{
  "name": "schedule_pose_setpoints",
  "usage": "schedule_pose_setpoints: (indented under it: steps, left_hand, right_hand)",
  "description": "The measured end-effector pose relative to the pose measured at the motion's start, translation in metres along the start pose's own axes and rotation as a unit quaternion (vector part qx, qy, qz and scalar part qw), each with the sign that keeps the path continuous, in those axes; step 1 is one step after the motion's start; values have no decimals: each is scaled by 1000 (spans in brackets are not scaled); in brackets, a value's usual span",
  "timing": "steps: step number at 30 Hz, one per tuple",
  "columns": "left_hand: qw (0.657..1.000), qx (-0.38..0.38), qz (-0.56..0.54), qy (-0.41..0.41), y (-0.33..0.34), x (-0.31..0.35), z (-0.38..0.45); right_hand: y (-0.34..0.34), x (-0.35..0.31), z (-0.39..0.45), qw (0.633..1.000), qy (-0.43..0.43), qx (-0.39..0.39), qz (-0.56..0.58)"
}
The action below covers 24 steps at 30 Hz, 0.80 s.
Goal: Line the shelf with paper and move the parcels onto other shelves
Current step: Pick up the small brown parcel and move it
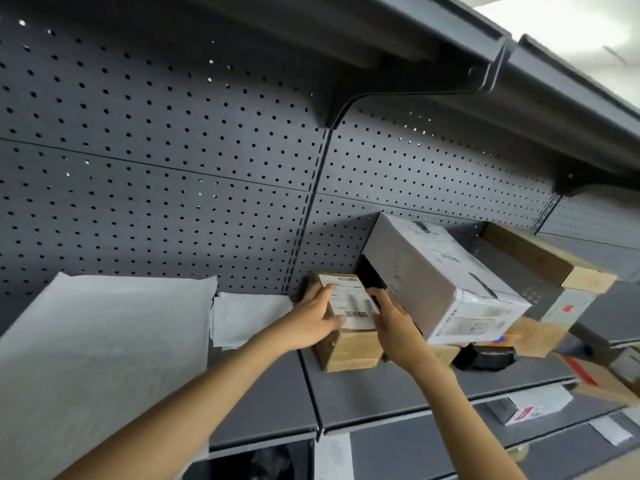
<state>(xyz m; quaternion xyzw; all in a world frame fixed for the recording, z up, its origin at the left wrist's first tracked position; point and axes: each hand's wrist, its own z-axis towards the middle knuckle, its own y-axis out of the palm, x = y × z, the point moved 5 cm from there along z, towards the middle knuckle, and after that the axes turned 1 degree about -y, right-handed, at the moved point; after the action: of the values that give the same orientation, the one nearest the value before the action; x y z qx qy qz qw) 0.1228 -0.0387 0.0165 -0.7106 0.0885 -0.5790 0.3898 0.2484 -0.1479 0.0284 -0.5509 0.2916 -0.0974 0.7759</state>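
A small brown cardboard parcel [349, 351] with a white shipping label on top stands on the grey metal shelf [374, 396], near the back panel. My left hand [313, 318] lies on its left side and top, and my right hand [394, 323] presses its right side, so both hands grip it. Right beside it a large white box [436, 275] rests tilted on other parcels. White lining paper [100, 348] covers the left shelf section, with a smaller white sheet [242, 317] at the back.
More parcels crowd the right: a long brown box [543, 258], a grey box [554, 299], a black wrapped packet [485, 356], a brown parcel [533, 336]. An upper shelf [450, 46] overhangs. The perforated back panel [173, 168] is behind. Lower shelves hold further parcels [533, 405].
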Motion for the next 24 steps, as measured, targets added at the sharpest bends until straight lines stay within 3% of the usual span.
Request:
schedule_pose_setpoints:
  steps: [3, 9, 13, 24]
  left_hand:
    - [997, -9, -56, -44, 32, -2, 15]
    - [976, 143, -150, -70, 57, -13, 27]
    - [952, 177, -232, -93, 67, -23, 25]
    - [946, 222, -233, -42, 29, -8, 20]
  right_hand:
    - [6, 16, 1, 999, -5, -30, 31]
    - [16, 32, 6, 989, 6, -77, 123]
    - [19, 37, 9, 984, 18, -102, 143]
    - [-13, -10, 7, 986, 17, -61, 152]
